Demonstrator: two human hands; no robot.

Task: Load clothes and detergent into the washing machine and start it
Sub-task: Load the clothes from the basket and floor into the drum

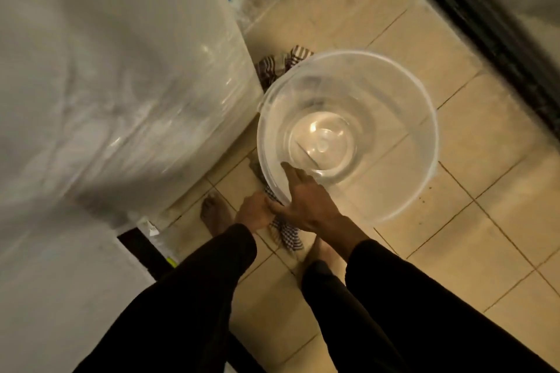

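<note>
The right hand grips the near rim of a clear bucket, fingers inside, thumb outside. Just left, the left hand seems closed on checked cloth under it. The blurred washing machine stands left.

A person wearing long black sleeves that end at the wrists, dark trousers, bare left hand, right hand and bare feet.
</note>
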